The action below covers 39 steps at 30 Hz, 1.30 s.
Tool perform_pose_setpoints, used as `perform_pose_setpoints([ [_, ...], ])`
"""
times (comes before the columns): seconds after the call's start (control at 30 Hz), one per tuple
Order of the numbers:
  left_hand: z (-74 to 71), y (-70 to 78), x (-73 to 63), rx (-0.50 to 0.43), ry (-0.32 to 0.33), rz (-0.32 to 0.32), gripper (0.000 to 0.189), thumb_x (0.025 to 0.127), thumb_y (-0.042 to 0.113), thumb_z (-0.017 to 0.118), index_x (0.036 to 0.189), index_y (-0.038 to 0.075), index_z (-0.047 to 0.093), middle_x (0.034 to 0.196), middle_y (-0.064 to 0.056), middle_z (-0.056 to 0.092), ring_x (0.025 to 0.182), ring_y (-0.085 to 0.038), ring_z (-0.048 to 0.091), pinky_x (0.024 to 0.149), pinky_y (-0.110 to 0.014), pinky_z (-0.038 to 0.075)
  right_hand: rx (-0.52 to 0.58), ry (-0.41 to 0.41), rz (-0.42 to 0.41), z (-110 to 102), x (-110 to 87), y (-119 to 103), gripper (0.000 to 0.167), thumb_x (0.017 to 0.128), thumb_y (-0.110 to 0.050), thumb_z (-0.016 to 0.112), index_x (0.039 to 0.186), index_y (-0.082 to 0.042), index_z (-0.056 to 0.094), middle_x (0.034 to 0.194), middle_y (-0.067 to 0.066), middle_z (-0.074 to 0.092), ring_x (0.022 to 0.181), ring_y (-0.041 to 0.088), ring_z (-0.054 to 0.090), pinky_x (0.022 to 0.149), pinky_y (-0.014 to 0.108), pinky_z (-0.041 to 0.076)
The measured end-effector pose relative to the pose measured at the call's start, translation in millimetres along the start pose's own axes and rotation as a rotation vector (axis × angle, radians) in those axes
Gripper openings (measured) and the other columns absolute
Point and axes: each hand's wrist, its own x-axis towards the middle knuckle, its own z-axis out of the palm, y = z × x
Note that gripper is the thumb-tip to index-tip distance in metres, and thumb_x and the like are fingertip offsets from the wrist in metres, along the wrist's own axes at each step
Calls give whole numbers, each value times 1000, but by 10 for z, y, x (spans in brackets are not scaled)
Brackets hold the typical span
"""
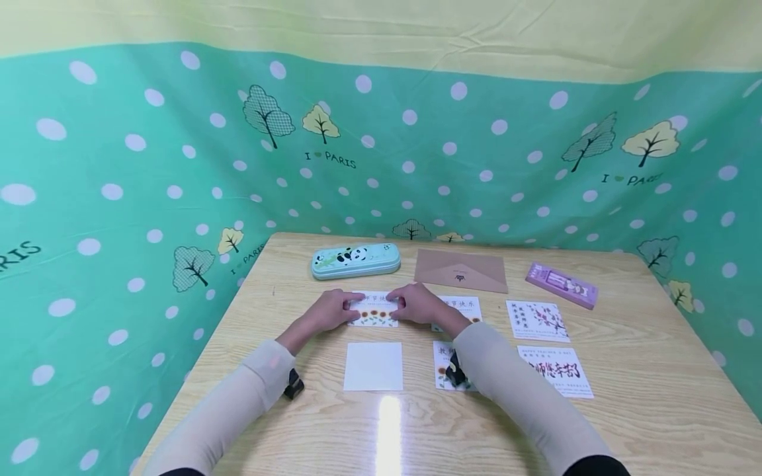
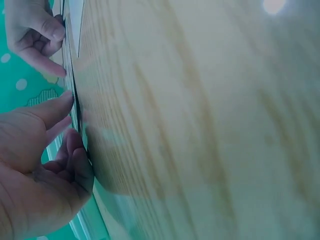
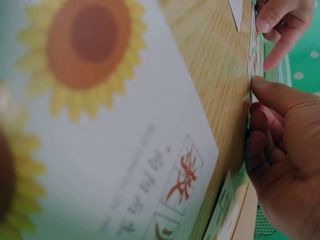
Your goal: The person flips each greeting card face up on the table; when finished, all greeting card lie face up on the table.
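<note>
Both hands are at a white greeting card [image 1: 374, 318] printed with sunflowers and a line of Chinese characters. My left hand [image 1: 331, 311] pinches its left edge between thumb and curled fingers. At the opposite edge, my right hand [image 1: 420, 304] grips in the same way, its thumb on the near side in the right wrist view. Seen edge-on in the left wrist view, the card is a thin strip by the fingertips. A blank white card [image 1: 373, 367] lies just in front. Under my right forearm, a sunflower card [image 1: 443, 367] is partly covered; another card [image 1: 467, 305] lies behind that wrist.
At the back stand a panda pencil case [image 1: 356, 260], a brown envelope [image 1: 461, 270] and a purple box [image 1: 561, 285]. To the right lie a blossom card [image 1: 538, 320] and a card with large dark-red characters [image 1: 555, 371]. A polka-dot curtain [image 1: 417, 152] hangs behind the wooden table [image 1: 321, 430].
</note>
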Motion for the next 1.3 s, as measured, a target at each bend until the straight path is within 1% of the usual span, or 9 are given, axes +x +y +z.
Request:
perform_pose_setpoints([
  [0.23,-44,-7,-64,-11,-2,-7,55,95,25,73,147,15,56,75,1,56,65,-12,49,60,-25,38,-14,5,-15,-7,-25,-9,41,95,-27,73,133,-13,68,74,-4,63,64,9,52,64,24,44],
  [0.43,-105,63,-211,-39,-24,4,56,92,23,76,143,10,58,78,2,59,65,-12,50,61,-25,41,-3,8,-63,4,-140,-37,38,96,-26,72,131,-12,68,71,-8,64,59,5,52,67,24,46],
  [0.53,-126,116,-286,-56,-32,2,55,91,23,77,142,10,60,80,2,59,66,-11,51,62,-25,42,13,13,-94,11,-217,-48,38,95,-23,71,131,-10,68,69,-8,63,58,5,51,70,24,47],
  [0.63,-133,158,-362,-71,-30,8,52,90,22,78,138,10,62,82,2,59,68,-11,52,62,-24,44,41,7,-109,16,-294,-64,37,95,-20,71,130,-9,68,69,-7,64,58,5,51,69,25,48],
  [0.77,-102,193,-485,-88,-39,28,53,89,20,79,137,7,62,83,2,59,70,-11,53,63,-23,45,53,-22,-112,39,-386,-110,38,94,-20,72,130,-9,68,71,-8,66,60,5,54,69,24,49],
  [0.9,-30,202,-622,-101,-62,21,57,87,19,81,138,5,61,83,2,58,71,-11,52,63,-23,44,41,-38,-142,102,-460,-167,39,93,-21,73,130,-9,69,73,-12,66,62,4,56,70,23,50],
  [0.97,12,198,-677,-96,-77,31,58,86,20,81,138,4,61,82,3,57,70,-10,51,62,-22,43,35,-41,-155,139,-502,-194,38,93,-21,74,129,-10,69,73,-13,65,62,4,56,71,23,50],
  [1.17,96,195,-786,-86,-105,69,59,86,22,82,137,1,61,82,3,55,73,-10,49,65,-23,40,48,-71,-150,221,-658,-286,39,92,-21,75,128,-10,69,72,-12,63,61,3,54,67,22,48],
  [1.3,121,201,-846,-77,-117,71,69,82,24,86,139,-1,57,86,2,54,75,-11,47,67,-24,40,55,-77,-138,233,-744,-337,42,91,-19,76,130,-8,68,71,-11,62,62,3,54,66,21,47],
])
